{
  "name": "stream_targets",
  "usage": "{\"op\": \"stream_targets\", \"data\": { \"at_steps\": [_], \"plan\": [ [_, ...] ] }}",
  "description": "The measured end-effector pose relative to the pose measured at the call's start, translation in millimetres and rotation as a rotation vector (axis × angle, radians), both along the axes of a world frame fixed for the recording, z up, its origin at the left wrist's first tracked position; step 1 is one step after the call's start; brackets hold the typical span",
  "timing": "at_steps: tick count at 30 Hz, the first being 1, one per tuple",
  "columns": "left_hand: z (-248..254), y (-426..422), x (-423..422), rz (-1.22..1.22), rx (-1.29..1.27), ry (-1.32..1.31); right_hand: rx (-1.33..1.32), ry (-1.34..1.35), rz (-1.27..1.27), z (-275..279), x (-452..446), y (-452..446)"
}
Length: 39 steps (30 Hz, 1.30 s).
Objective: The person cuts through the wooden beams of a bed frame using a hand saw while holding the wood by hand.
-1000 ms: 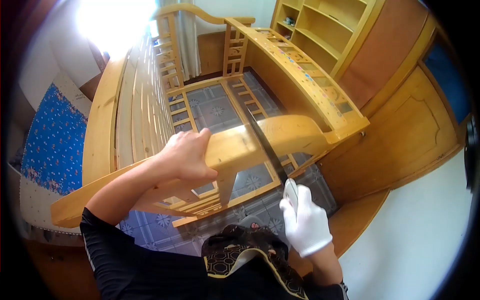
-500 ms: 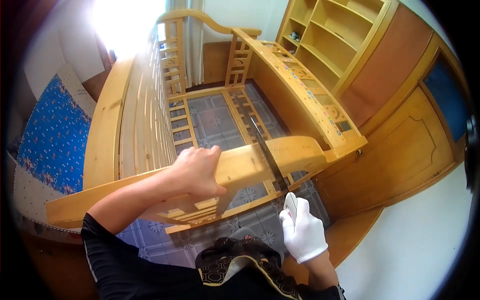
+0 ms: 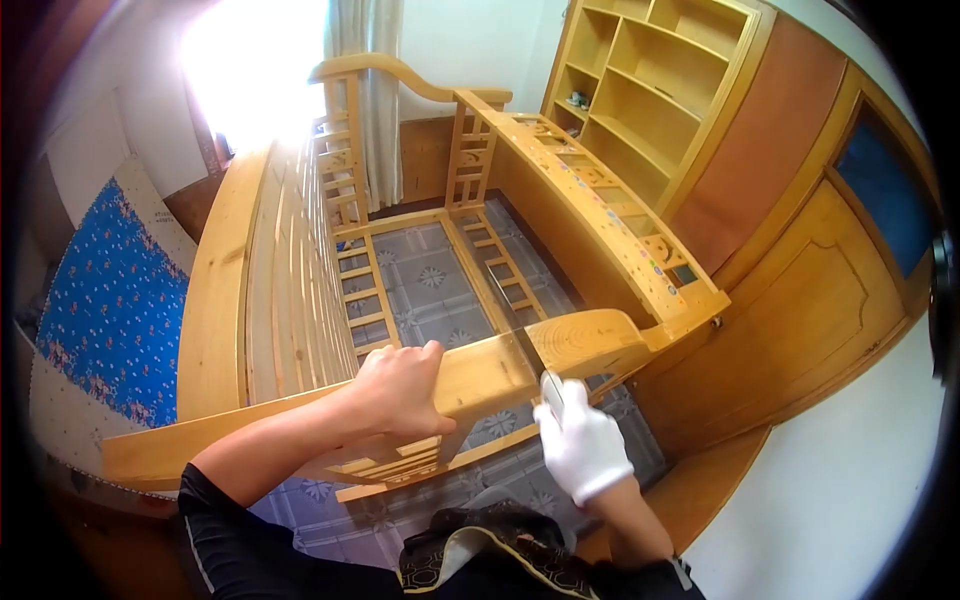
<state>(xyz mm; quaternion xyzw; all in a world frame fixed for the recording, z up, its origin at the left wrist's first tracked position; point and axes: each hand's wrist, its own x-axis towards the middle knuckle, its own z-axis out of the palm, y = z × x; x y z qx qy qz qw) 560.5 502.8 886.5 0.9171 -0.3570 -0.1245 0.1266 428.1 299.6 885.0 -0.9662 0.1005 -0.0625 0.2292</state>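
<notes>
White-handled, the saw (image 3: pixel 531 348) sits across the curved wooden rail (image 3: pixel 480 374), its long axis crosswise to it, the blade pointing away from the person and slightly left. The right hand (image 3: pixel 583 442), in a white glove, is closed around the handle; the bare left hand (image 3: pixel 398 390) clasps the rail left of the blade, fingers curled over the wood.
</notes>
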Motion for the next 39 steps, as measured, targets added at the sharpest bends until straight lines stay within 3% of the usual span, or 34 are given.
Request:
{"op": "stream_targets", "data": {
  "at_steps": [9,14,18,21,24,29,39],
  "plan": [
    [5.3,0.7,-0.9,0.01,-0.009,0.04,-0.023,-0.073,0.046,-7.6,7.0,-2.8],
    [4.8,0.3,0.1,-0.007,-0.006,0.05,-0.012,0.071,0.028,9.3,46.3,0.0],
    [3.4,0.9,-0.1,0.008,-0.018,0.031,0.0,-0.007,0.034,2.3,45.5,-9.0],
    [0.9,1.4,-1.5,-0.006,-0.048,-0.032,0.186,-0.32,0.008,-6.1,18.8,-9.4],
    [3.1,0.9,-2.4,0.001,-0.031,-0.01,0.251,-0.417,0.018,-13.7,-20.0,-11.4],
    [2.4,0.0,-2.4,0.037,-0.022,-0.007,0.272,-0.314,-0.013,-39.8,-79.3,-12.7],
    [5.2,-0.8,-3.4,0.025,-0.017,-0.008,0.227,-0.223,-0.039,-22.1,-91.0,-4.2]
  ]
}}
